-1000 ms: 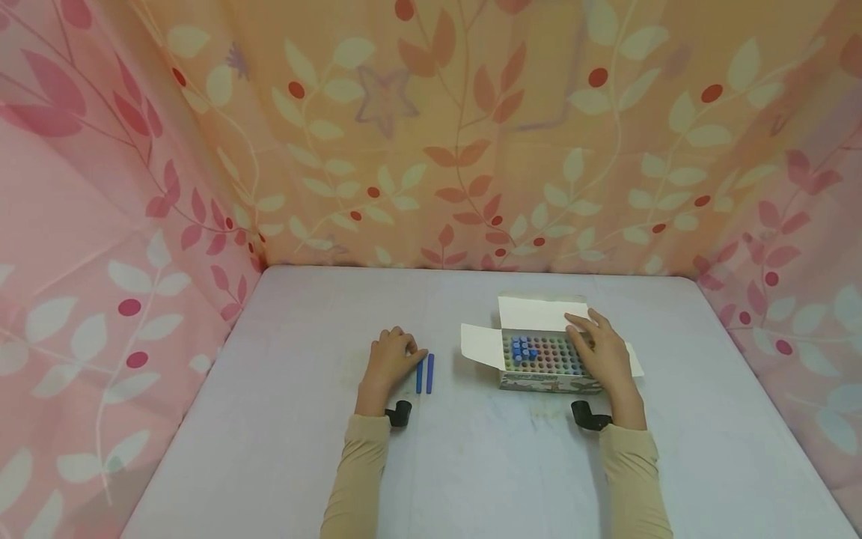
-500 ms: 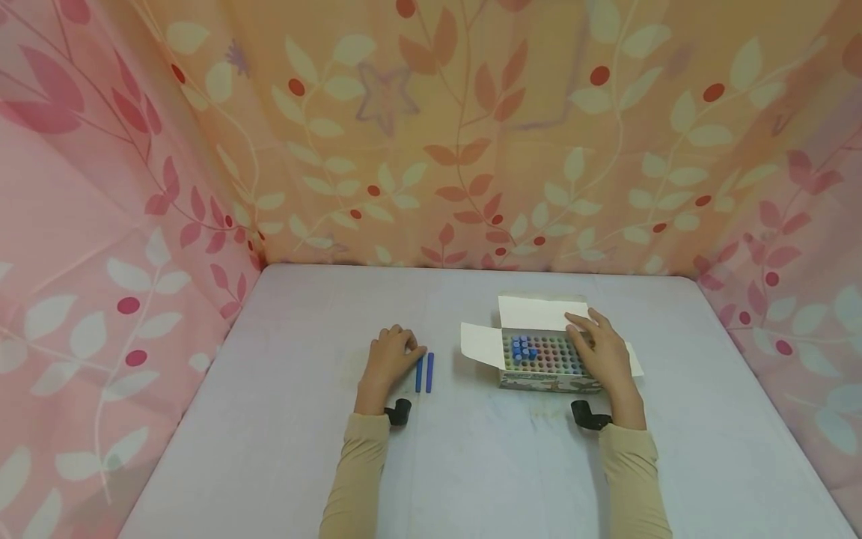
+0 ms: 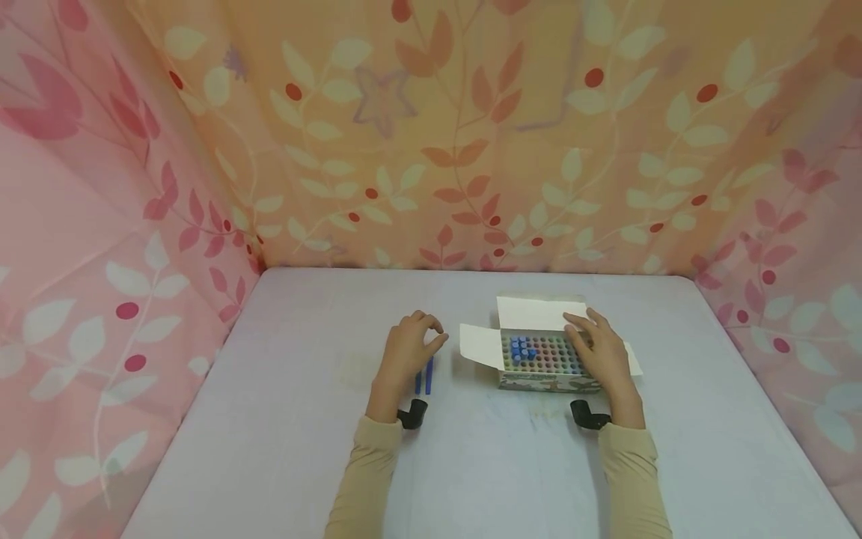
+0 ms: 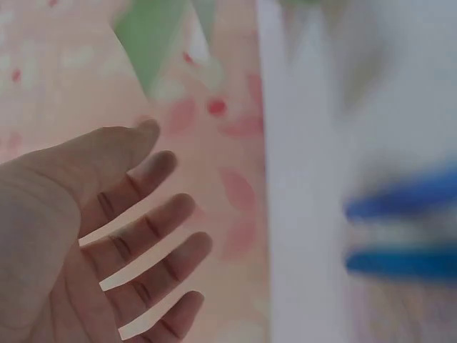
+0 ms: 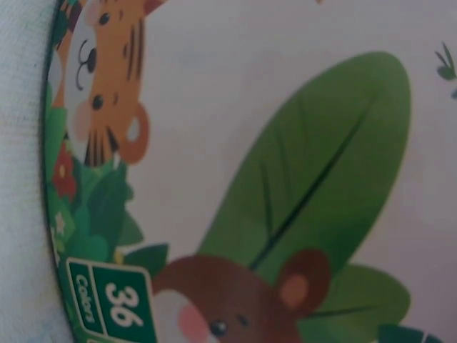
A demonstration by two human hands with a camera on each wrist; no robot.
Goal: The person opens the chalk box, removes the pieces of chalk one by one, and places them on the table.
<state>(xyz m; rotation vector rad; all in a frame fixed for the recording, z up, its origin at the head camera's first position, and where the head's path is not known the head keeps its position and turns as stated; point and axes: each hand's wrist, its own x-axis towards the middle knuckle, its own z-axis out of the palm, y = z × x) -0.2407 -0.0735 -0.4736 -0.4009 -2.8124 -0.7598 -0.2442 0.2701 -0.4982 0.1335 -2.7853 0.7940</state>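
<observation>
My left hand (image 3: 409,346) hovers over the left part of the table with nothing in it. Its fingers are loosely bent and spread apart, as the hand (image 4: 107,236) in the left wrist view shows. Just under it, two blue markers (image 3: 429,378) lie side by side, partly hidden by the hand. My right hand (image 3: 602,352) rests over the right end of an open cardboard marker box (image 3: 548,382), fingers relaxed. Inside the box is a holder with rows of round holes; several blue markers (image 3: 517,350) stand upright in its left part.
The white box flaps (image 3: 480,346) are folded outward at the left and back. Printed animals, leaves and a "36 Colors" label (image 5: 111,300) cover the box's side. Floral curtains (image 3: 431,150) surround the white table (image 3: 498,464) at the back and sides.
My left hand has lifted and moved right from beside the two markers to over them. The right hand and the box have stayed in place.
</observation>
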